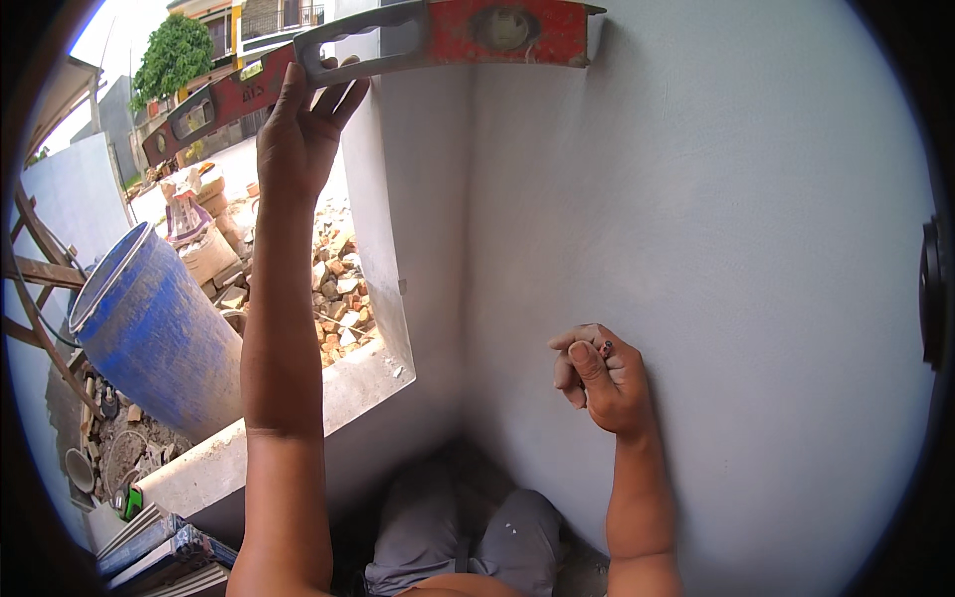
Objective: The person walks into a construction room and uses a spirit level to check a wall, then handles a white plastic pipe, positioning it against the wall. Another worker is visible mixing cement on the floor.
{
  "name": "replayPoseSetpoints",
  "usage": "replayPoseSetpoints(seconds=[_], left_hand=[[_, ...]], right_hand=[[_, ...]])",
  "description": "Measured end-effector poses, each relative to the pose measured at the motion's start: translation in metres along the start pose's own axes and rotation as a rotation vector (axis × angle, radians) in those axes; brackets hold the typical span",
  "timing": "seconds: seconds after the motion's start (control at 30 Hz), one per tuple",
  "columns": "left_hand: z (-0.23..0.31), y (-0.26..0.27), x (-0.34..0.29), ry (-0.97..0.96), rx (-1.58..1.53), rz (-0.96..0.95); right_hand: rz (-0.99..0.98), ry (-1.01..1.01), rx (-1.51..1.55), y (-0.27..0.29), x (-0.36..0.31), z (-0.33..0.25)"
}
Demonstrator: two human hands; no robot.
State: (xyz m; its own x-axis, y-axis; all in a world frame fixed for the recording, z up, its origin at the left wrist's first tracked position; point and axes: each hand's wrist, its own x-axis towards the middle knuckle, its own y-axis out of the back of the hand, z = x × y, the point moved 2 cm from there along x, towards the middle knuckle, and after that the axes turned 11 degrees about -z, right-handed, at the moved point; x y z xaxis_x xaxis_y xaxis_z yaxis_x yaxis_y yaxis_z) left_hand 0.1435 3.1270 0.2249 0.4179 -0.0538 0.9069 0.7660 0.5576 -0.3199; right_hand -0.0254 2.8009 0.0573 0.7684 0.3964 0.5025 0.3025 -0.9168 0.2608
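A long red and grey spirit level (363, 38) spans the top of the view, its right end close to the grey wall (716, 199). My left hand (303, 124) is raised high and grips it from below near its middle, the thumb on the near face. Lower down, in front of the same wall, my right hand (602, 383) is closed. A thin pencil-like stick (606, 349) pokes out between its thumb and fingers, only a small dark end showing; the rest is hidden in the hand.
Left of the wall corner, an opening with a pale sill (363, 373) looks outdoors. A blue drum (164, 328), broken brick rubble (338, 289) and sacks (199, 224) stand beyond. A green tape measure (127, 500) lies near stacked panels (164, 557) at lower left.
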Motion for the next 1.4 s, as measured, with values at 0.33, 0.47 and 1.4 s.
replayPoseSetpoints(seconds=[0.33,0.47,1.4], left_hand=[[-0.001,-0.014,-0.001,-0.057,-0.023,0.030],[0.002,-0.022,0.005,-0.056,0.012,0.069],[0.011,-0.029,0.019,0.048,0.079,0.070]], right_hand=[[0.053,-0.134,-0.072,0.003,0.002,-0.040],[0.119,-0.088,-0.214,0.017,-0.002,-0.071],[0.282,0.048,-0.545,0.040,0.098,-0.210]])
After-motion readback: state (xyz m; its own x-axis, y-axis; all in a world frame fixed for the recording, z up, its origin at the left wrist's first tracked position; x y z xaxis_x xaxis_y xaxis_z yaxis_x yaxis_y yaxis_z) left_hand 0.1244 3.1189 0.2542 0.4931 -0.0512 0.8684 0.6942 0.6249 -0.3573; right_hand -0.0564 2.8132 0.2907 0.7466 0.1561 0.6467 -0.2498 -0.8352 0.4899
